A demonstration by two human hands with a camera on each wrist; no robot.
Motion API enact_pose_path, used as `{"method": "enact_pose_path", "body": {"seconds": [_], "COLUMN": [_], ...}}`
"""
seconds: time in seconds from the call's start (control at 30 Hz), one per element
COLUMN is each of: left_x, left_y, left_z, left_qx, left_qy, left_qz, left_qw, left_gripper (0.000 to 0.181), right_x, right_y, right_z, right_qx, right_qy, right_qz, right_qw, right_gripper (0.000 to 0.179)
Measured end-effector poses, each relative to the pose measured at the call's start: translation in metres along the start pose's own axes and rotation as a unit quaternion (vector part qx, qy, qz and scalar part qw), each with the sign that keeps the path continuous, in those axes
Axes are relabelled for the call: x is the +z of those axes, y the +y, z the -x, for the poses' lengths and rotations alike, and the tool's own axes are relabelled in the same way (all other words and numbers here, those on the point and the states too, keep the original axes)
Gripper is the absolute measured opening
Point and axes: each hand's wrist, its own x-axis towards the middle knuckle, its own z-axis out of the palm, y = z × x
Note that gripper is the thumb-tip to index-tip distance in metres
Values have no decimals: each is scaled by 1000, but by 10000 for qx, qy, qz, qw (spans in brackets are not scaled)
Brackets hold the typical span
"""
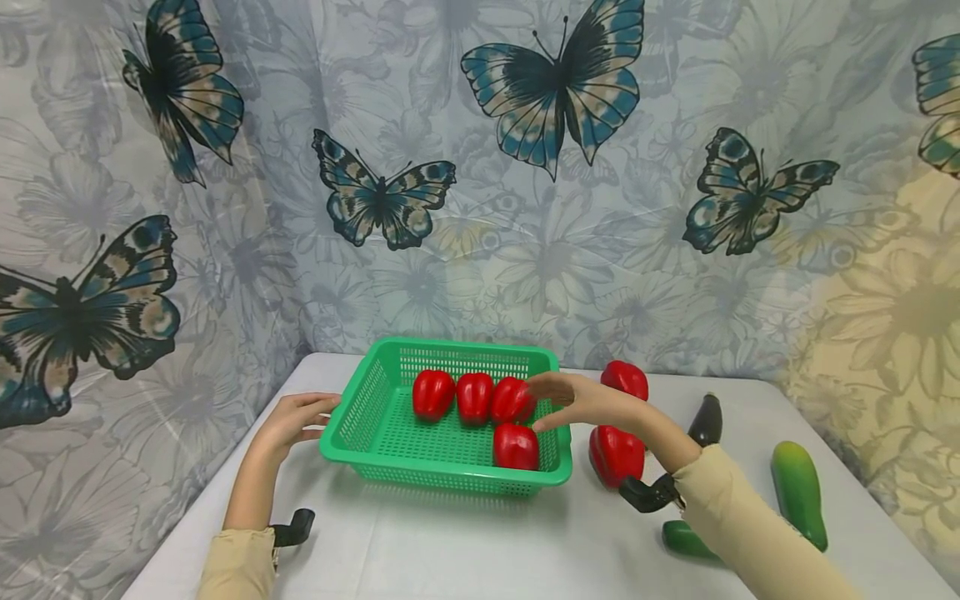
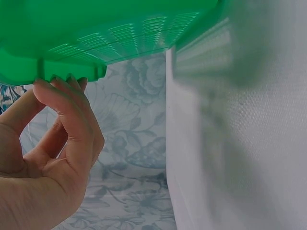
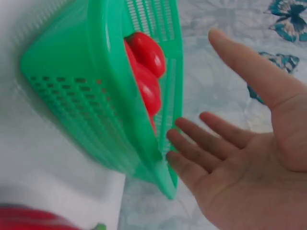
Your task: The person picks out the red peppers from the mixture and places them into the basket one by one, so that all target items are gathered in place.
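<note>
A green plastic basket (image 1: 442,475) stands on the table, with several red bell peppers (image 1: 433,395) inside, mostly toward its back and right. At the basket's left side, my left hand (image 1: 295,421) touches the rim with its fingertips (image 2: 45,88), the fingers slightly bent. Over the basket's right end hovers my right hand (image 1: 577,402), thumb and fingers spread apart and nothing between them. Its nearest pepper (image 1: 516,447) lies in the front right corner. The right wrist view shows the open palm (image 3: 244,167) beside the basket rim (image 3: 139,129).
Right of the basket, two more red bell peppers (image 1: 617,457) lie on the white table (image 1: 420,550), partly behind the right arm. Farther right are a dark eggplant (image 1: 707,419), a green cucumber-like vegetable (image 1: 686,540) and a large green oblong vegetable (image 1: 799,492). A butterfly-patterned curtain (image 1: 525,275) hangs behind.
</note>
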Motion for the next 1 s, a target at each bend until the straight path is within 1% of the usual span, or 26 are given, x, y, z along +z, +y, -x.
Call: {"method": "enact_pose_path", "body": {"seconds": [0.13, 0.23, 0.37, 0.5, 0.73, 0.87, 1.0], "left_x": [0, 0, 0, -1, -1, -1, -1], "left_y": [1, 0, 1, 1, 1, 2, 3], "left_z": [0, -1, -1, 0, 0, 0, 0], "left_qx": [-11, -46, -71, -76, -36, -50, -61], "left_qy": [55, 87, 64, 25, 29, 33, 42], "left_qz": [-44, -78, -58, 0, 1, -8, -8], "left_qw": [10000, 9999, 9999, 10000, 10000, 10000, 10000], "left_gripper": [57, 56, 57, 58, 57, 57, 55], "right_x": [-8, -13, -18, -23, -30, -31, -30], "right_y": [10, 18, 28, 40, 57, 63, 70], "right_z": [8, 16, 30, 41, 58, 66, 74], "right_qx": [-225, -287, -289, -298, -322, -322, -241], "right_qy": [151, 324, 471, 536, 693, 742, 747], "right_qz": [-34, -53, -278, -475, -536, -574, -667], "right_qw": [9996, 9990, 9981, 9970, 9956, 9951, 9947], "right_gripper": [75, 75, 75, 72, 67, 65, 66]}}
